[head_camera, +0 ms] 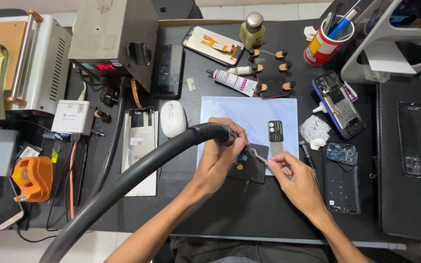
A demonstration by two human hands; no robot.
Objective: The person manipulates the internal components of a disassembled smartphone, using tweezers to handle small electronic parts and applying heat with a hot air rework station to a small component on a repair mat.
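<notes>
1. Left hand [222, 153]: fingers curled tight round nozzle end of thick black hose [137, 170]; hose runs from lower left up to the hand, tip aimed down at small dark part [249, 165].
2. Right hand [288, 170]: thumb + forefinger pinched on metal tweezers [260, 157]; tweezer tips sit on the small dark part, just beside hose tip.
3. Small dark part: flat, black, w/ blue and yellow dots near its left edge; lies on counter [230, 214] at lower edge of pale blue mat [249, 114], partly overlapping it, between both hands.
4. Black tag w/ green mark [275, 132]: on mat, just above right hand.
5. White mouse [173, 118]: left of mat, near hose.
6. Grey station w/ red digit display [113, 39]: rear left of counter.
7. Opened phone, blue frame [338, 103]: right of mat, well apart from hands.
8. Small blue circuit board [342, 153]: right of right hand, on a black phone back.
9. Red cup w/ pens [325, 41]: rear right.
10. Glue tube, white [237, 80]: behind mat.
11. Orange tape holder [32, 178]: far left, front.
</notes>
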